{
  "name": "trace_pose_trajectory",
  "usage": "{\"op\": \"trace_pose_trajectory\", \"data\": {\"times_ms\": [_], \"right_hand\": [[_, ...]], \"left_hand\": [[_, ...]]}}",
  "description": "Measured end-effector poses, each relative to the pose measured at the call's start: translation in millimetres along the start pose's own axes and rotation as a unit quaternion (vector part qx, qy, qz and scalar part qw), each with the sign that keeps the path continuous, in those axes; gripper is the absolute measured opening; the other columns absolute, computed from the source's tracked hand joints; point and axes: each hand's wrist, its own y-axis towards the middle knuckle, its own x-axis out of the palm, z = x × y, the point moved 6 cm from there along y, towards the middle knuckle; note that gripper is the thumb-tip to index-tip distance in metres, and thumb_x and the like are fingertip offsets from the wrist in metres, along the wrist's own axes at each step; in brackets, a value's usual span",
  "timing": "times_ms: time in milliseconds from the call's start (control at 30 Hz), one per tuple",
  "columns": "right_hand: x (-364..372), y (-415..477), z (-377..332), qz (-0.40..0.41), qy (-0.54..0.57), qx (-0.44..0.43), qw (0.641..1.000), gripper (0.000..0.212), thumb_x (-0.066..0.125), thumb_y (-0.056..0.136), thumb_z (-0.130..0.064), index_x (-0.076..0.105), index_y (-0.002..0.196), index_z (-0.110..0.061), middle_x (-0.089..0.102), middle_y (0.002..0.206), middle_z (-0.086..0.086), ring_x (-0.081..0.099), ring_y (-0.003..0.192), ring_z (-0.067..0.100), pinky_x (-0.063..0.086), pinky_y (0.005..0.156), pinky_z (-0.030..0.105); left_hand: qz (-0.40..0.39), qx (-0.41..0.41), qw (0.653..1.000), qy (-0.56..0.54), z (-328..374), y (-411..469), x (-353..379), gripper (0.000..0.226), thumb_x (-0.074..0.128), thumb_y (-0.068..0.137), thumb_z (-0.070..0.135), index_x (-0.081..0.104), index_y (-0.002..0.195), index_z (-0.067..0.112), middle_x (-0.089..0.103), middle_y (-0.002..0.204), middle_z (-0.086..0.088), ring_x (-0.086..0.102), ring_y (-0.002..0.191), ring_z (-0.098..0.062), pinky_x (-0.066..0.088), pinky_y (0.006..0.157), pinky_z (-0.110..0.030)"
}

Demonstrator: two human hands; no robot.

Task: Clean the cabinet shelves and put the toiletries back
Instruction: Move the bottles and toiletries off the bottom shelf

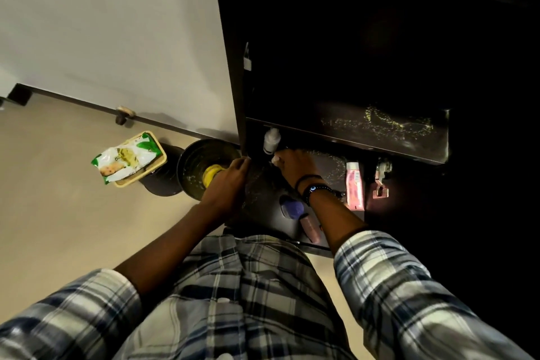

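Observation:
The dark cabinet [380, 38] stands open in front of me. My right hand [295, 166] reaches onto the lower shelf [327, 168] and grips a small white wad [274, 159] at the back left, just below an upright white bottle [271, 140]. My left hand [230, 181] is at the cabinet's left side edge, curled round a yellow object [211, 175] above a round dark bin [193, 166]. On the lower shelf lie a pink tube [355, 185], a purple item [292, 207] and a pink bottle [309, 228]. Pale specks dust the upper shelf [380, 126].
A yellow basket [155, 166] with a green-and-white packet [125, 159] sits on the beige floor beside the bin. The white wall [117, 23] and dark skirting run to the left. A metal door hinge [381, 181] sticks out at the shelf's right end.

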Motion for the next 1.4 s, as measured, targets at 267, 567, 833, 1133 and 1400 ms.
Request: {"op": "trace_pose_trajectory", "data": {"times_ms": [267,567,833,1133,1400], "right_hand": [[-14.2,-6.8,12.5,-0.001,0.031,0.008,0.999,0.037,0.059,0.089,-0.021,0.059,0.125,-0.015,0.066,0.116,0.014,0.06,0.11,0.034,0.048,0.093,0.041],[-50.9,-82.1,79.9,0.089,0.07,0.148,0.983,0.031,0.059,0.083,-0.01,0.07,0.112,-0.016,0.071,0.107,0.015,0.063,0.103,0.034,0.049,0.083,0.03],[-13.4,-101.3,72.6,0.033,0.059,0.086,0.994,0.057,0.072,0.074,-0.018,0.059,0.128,-0.024,0.066,0.122,0.009,0.062,0.111,0.027,0.049,0.095,0.029],[-8.9,-97.0,55.5,0.044,-0.032,0.049,0.997,0.038,0.056,0.084,-0.003,0.064,0.119,-0.017,0.063,0.118,0.015,0.061,0.107,0.034,0.048,0.09,0.037],[-4.1,-73.6,1.3,0.047,0.011,-0.003,0.999,0.032,0.051,0.086,-0.002,0.063,0.116,-0.004,0.061,0.12,0.018,0.056,0.111,0.037,0.045,0.094,0.041]], "left_hand": [[-0.02,0.026,0.999,-0.023,12.8,-5.1,3.1,0.054,0.055,0.091,0.012,0.036,0.141,0.005,0.038,0.144,-0.019,0.053,0.118,-0.037,0.048,0.094,-0.043],[-0.085,0.094,0.991,-0.037,66.9,4.3,27.9,0.087,0.075,0.072,0.042,0.032,0.144,0.019,0.036,0.147,-0.009,0.042,0.128,-0.032,0.042,0.095,-0.04],[-0.126,0.134,0.983,-0.025,87.1,9.3,52.8,0.034,0.065,0.082,0.025,0.06,0.115,0.023,0.065,0.113,-0.006,0.06,0.104,-0.032,0.05,0.082,-0.041],[0.043,0.064,0.996,-0.042,54.5,4.6,-6.6,0.017,0.064,0.081,0.014,0.064,0.098,0.007,0.068,0.092,-0.018,0.061,0.087,-0.041,0.046,0.067,-0.041],[0.103,0.008,0.994,-0.039,15.7,13.5,-27.4,0.025,0.058,0.078,0.0,0.061,0.102,0.004,0.065,0.094,-0.019,0.062,0.081,-0.04,0.045,0.062,-0.038]]}}
